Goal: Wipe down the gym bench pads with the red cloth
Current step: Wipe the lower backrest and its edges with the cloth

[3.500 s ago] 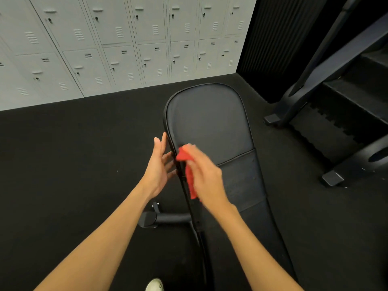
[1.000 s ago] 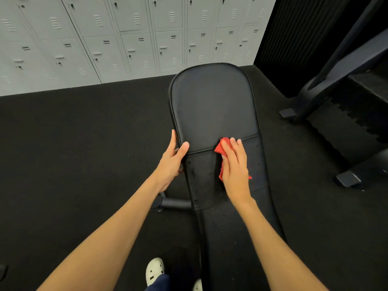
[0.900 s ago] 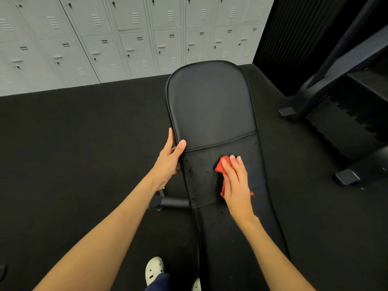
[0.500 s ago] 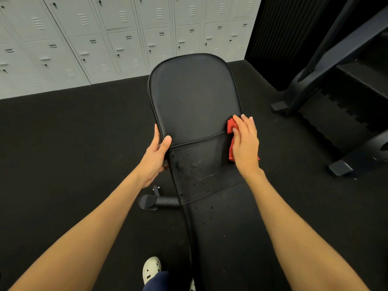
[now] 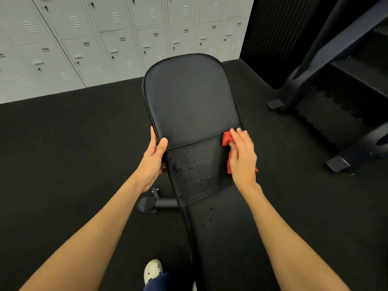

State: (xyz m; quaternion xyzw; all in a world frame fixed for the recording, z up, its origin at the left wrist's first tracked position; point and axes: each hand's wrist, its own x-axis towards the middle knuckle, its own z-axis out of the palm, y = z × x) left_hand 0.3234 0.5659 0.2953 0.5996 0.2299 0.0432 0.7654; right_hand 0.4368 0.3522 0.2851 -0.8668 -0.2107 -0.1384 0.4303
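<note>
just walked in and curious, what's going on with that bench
A person is wiping a black gym bench. The right hand presses a red cloth flat against the pad's right edge, at the seam below the top section. The left hand holds the left edge by the same seam. Small droplets dot the middle and lower sections, so wiping isn't finished.

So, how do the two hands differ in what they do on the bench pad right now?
The left hand grips the left edge of the black bench pad, thumb on top; the right hand lies flat at its right edge. The left hand holds no cloth; the right hand presses the red cloth down with straight fingers. Both hands touch the pad near its seam.
</note>
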